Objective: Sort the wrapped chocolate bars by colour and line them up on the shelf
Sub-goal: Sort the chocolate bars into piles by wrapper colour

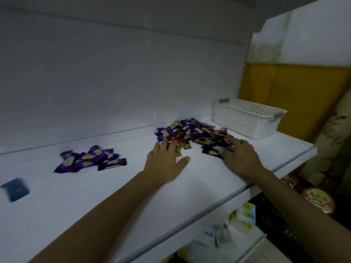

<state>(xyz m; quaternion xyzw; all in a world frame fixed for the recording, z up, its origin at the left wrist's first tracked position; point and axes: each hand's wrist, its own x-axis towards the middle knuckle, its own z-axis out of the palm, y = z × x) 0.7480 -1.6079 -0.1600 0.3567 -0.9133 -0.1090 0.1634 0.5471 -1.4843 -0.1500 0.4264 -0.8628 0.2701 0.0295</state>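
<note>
The left hand [165, 162] lies flat with fingers spread, its tips touching the near edge of the mixed pile [193, 133] at centre frame. The right hand [241, 156] is bent over dark bars at the pile's lower right, and whether it pinches one cannot be told. The step in hand is judged to be picking through the pile. A purple group [91, 158] lies at left of centre and a blue bar [16, 188] at far left on the shelf [114, 196], with a basket [247, 118] behind the pile. The next move calls for isolating one colour and carrying it to its own group.
</note>
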